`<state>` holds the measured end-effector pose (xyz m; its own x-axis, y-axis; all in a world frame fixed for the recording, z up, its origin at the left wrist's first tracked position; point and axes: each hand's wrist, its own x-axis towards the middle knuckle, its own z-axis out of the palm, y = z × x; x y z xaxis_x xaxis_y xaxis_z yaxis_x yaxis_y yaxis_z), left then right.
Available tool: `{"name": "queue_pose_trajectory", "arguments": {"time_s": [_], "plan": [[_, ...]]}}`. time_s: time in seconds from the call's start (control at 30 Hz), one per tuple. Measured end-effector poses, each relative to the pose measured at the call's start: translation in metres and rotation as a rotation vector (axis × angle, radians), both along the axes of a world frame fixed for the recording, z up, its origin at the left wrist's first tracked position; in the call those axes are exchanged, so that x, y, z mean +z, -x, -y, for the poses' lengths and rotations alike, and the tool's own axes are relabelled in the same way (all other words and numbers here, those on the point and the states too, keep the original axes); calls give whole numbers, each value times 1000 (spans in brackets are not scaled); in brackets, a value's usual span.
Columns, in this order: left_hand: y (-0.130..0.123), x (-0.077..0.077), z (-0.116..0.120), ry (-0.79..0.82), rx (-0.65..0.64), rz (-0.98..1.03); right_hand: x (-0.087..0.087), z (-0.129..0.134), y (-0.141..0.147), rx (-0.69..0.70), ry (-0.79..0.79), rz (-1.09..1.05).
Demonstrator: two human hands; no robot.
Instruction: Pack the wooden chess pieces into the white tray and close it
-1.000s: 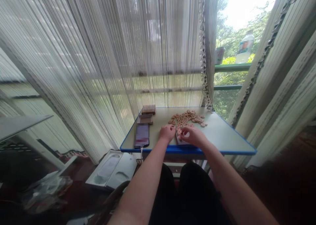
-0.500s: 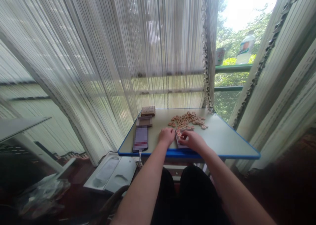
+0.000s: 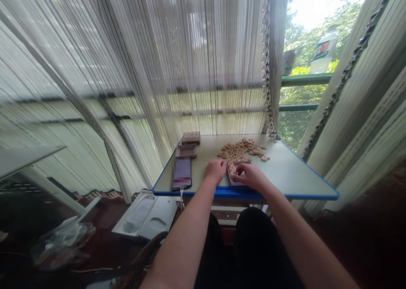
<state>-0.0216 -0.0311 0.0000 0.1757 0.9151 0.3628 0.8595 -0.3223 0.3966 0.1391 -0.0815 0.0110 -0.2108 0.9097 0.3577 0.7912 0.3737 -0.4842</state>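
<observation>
A shallow open box lies near the table's front edge, with several round wooden xiangqi pieces lined along its left side. Over the box, my right hand has thumb and finger pinched at a piece low in that row. My left hand rests on the table with fingers curled, against or very close to the box's left wall; its fingertips are partly hidden. Beyond the box spreads a loose heap of xiangqi pieces, some overlapping.
On the table's left side lie a phone with a white cable, an open tray and a brown patterned box. A bottle and a cup stand on the window rail. An open white case lies lower left.
The whole view has shifted slightly. My right hand stays at the left row inside the box, its pinch a little changed. My left hand keeps its place beside the box.
</observation>
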Motion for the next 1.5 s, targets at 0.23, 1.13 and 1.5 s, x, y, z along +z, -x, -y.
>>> {"name": "queue_pose_trajectory", "arguments": {"time_s": [0.23, 1.13, 1.5], "plan": [[0, 0, 0, 19, -2, -15, 0, 1, -5, -27, 12, 19], [-1, 2, 1, 18, 4, -65, 0, -4, 2, -5, 84, 117], [-1, 2, 1, 24, 3, -71, -1, -13, 7, -110, 61, 221]]}}
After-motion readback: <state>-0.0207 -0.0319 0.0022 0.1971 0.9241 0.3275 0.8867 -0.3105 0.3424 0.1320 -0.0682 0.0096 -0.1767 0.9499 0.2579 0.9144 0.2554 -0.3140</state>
